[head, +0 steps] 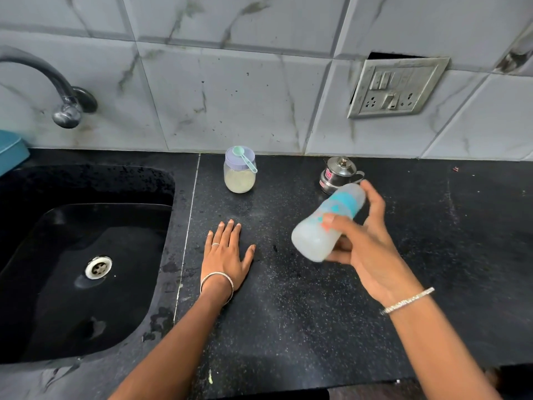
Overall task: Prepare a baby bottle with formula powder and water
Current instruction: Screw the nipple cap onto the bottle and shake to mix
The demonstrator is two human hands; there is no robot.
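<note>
My right hand point(366, 243) grips a baby bottle point(326, 223), held tilted above the black counter; the bottle is blurred, with milky white liquid inside and a blue cap end pointing up right. My left hand point(226, 252) lies flat on the counter point(288, 313), palm down, fingers spread, holding nothing. At the back stands a small jar of formula powder point(239, 176) with a lilac lid, and a green scoop point(245, 157) rests on that lid. A small steel lidded pot point(336, 174) stands behind the bottle.
A black sink point(86, 269) with a drain lies to the left, under a curved tap point(57, 90). A teal container edge point(11, 148) shows at far left. A switch and socket plate point(395, 88) sits on the tiled wall.
</note>
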